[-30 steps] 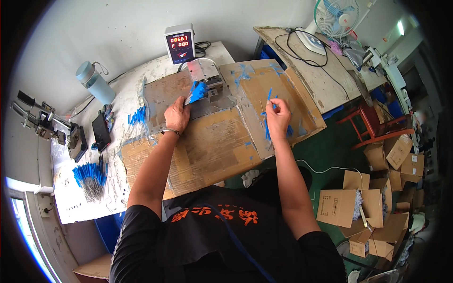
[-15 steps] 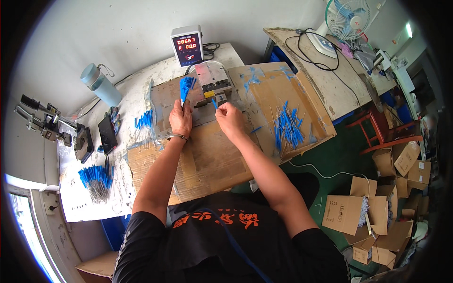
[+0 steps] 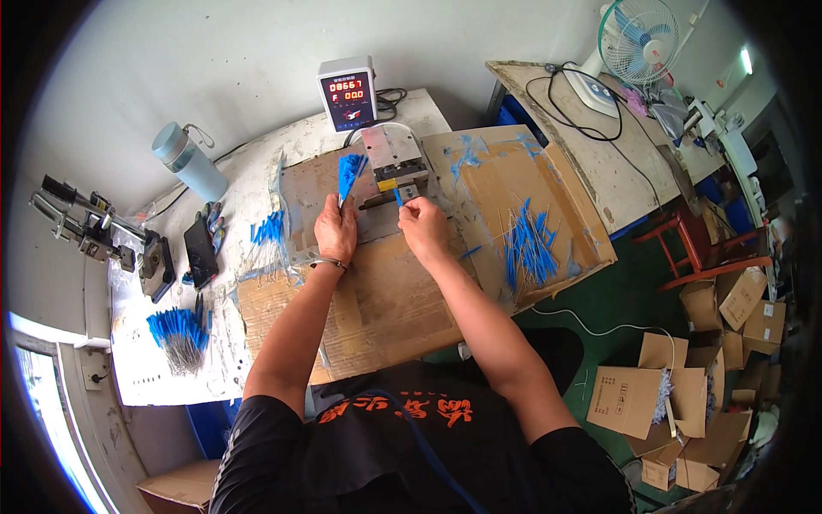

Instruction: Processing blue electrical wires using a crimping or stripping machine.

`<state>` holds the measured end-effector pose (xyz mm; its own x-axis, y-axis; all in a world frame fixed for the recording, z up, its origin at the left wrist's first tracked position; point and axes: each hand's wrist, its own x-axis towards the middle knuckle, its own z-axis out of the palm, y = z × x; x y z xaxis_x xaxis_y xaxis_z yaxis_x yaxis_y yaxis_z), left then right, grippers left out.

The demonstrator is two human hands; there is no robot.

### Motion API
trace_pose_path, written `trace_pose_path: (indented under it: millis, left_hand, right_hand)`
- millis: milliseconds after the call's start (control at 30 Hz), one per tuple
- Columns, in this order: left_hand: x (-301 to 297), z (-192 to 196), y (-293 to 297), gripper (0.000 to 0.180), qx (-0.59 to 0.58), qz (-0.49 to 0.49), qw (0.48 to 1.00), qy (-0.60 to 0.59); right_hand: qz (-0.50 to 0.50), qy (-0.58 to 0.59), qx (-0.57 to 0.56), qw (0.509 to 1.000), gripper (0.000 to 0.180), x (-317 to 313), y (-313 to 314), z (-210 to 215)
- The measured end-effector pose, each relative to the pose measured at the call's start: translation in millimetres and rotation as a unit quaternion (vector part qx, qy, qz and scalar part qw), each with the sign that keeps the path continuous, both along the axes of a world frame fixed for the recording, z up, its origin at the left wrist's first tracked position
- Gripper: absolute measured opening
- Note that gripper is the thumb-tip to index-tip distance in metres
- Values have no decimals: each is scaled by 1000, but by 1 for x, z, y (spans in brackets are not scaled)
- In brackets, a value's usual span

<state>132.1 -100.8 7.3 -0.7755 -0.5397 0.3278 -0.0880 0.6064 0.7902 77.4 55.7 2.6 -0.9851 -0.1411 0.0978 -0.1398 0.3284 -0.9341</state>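
Observation:
My left hand (image 3: 336, 230) is closed around a bundle of thin wires with blue ends (image 3: 350, 174), held upright with the blue ends fanned at the top. Close by on its right, my right hand (image 3: 424, 227) pinches a slim blue-ended piece (image 3: 398, 197). That piece points up at the front of a small metal machine (image 3: 392, 152) with a yellow part; whether it touches is too small to tell. More blue-ended wires lie in a loose pile (image 3: 531, 247) on cardboard to the right. A smaller group (image 3: 267, 229) lies left of my left hand.
Behind the machine stands a controller box (image 3: 348, 96) with a red display. Leftward are a light-blue bottle (image 3: 190, 163), a dark phone (image 3: 201, 253), a metal clamp fixture (image 3: 154, 265) and a thick bunch of blue-ended wires (image 3: 180, 336). Cardboard boxes (image 3: 621, 399) and a red chair (image 3: 698, 244) stand at right.
The whole view has shifted slightly, so everything sits a little lower and further right. The piece in my right hand now stands more upright; both hands keep their hold.

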Motion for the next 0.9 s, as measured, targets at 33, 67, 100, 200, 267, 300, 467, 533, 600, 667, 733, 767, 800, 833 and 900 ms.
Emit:
trace_pose_path:
  millis: [33,67,100,200,267,300,467,533,600,667,733,767,800,833,900]
  left_hand:
    - [0,1,0,14,-9,-2,1000,1]
    - [1,1,1,14,-12,-9,1000,-3]
    - [1,1,1,14,-17,-5,1000,1]
    - [1,1,1,14,-14,-8,1000,-8]
    - [1,1,1,14,-19,-16,999,-21]
    - [1,1,1,14,-23,-15,999,-22]
    - [2,0,0,14,-104,-23,993,-41]
    - [0,-3,-1,15,-114,-23,992,-52]
    - [0,-5,-2,15,-111,-41,991,-62]
    - [1,-6,-1,15,-129,-37,988,-71]
    - [5,-3,-1,18,-177,-36,982,-59]
    - [5,-2,-2,25,-169,7,971,-169]
    - [5,-3,-2,34,-140,5,979,-148]
    - [3,-3,-4,36,-117,-18,979,-168]
    - [1,-7,-5,33,-143,-21,980,-139]
  right_hand:
    - [-2,1,6,1000,14,1,0,1]
    - [-11,-12,18,1000,14,2,0,3]
    - [-5,1,13,1000,14,3,1,5]
    - [0,-24,-8,1000,14,6,2,9]
    - [-17,-15,-7,1000,13,7,1,10]
    - [-17,-10,-9,1000,13,7,-1,9]
    - [-48,56,32,997,13,9,2,6]
    - [-36,90,24,995,11,11,25,5]
    - [-25,159,51,986,8,13,63,6]
    - [-22,232,175,957,6,10,109,12]
    - [8,213,283,935,9,15,133,13]
    - [10,189,305,933,10,11,145,16]
    - [0,238,356,904,15,14,148,15]
    - [15,116,364,924,14,12,150,14]
    - [94,213,462,856,18,12,148,13]
